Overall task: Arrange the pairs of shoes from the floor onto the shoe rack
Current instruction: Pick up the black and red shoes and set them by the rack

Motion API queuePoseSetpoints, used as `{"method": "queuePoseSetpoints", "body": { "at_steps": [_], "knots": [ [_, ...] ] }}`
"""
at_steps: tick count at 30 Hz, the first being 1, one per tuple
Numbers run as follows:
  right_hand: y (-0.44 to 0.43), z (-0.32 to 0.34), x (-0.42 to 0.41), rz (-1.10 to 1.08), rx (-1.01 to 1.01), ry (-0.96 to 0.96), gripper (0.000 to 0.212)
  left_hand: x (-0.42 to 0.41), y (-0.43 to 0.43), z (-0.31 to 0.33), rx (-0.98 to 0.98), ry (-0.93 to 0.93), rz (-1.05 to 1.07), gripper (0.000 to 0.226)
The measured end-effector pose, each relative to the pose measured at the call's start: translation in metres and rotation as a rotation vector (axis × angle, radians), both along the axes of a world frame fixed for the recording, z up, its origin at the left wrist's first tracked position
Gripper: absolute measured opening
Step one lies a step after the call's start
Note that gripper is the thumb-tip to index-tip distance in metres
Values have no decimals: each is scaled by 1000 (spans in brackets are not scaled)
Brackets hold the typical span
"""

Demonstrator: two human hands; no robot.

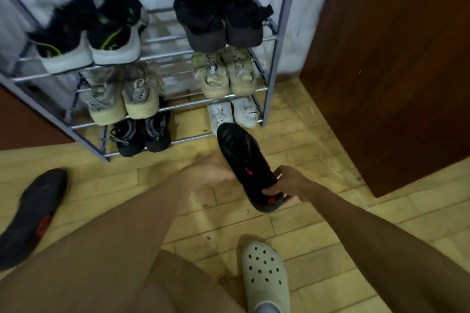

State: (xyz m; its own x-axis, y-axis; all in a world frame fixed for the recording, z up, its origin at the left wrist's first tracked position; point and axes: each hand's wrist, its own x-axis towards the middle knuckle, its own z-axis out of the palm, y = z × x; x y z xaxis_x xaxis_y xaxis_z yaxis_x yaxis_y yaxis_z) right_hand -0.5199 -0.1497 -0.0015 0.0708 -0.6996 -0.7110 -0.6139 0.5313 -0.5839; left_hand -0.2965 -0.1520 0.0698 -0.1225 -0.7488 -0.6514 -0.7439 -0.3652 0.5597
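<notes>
A black shoe with red marks [245,162] hangs above the floor in front of the shoe rack [178,104], toe toward the rack. My right hand [290,183] grips its heel. My left hand [211,173] lies against the shoe's left side, fingers hidden behind it. Its partner, a second black shoe with a red mark [33,213], lies on the floor at the far left. The rack's tiers carry black-and-green sneakers [91,30], black slippers [218,18], two beige pairs [122,96] [226,73], black sneakers [140,134] and white sneakers [234,114].
A dark wooden door or cabinet [394,58] stands right of the rack. My foot in a pale green clog [264,277] stands on the yellowish tiled floor [318,223] near the bottom. A white wall is behind the rack.
</notes>
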Motion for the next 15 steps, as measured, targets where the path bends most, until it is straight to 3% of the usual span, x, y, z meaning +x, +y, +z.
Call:
{"method": "queuePoseSetpoints", "body": {
  "at_steps": [4,7,9,12,15],
  "knots": [
    [5,68,39,35,-111,-128,49,23,25,55,-51,-36,93,43],
    [9,123,79,88,-225,-212,54,46,48,94,-88,49,243,59],
    [14,160,107,130,-276,-283,56,62,65,118,-191,150,387,47],
    [26,207,152,204,-336,-398,54,91,89,148,-408,281,635,11],
    [39,243,198,269,-379,-445,51,125,115,178,-527,321,754,16]
  ]
}}
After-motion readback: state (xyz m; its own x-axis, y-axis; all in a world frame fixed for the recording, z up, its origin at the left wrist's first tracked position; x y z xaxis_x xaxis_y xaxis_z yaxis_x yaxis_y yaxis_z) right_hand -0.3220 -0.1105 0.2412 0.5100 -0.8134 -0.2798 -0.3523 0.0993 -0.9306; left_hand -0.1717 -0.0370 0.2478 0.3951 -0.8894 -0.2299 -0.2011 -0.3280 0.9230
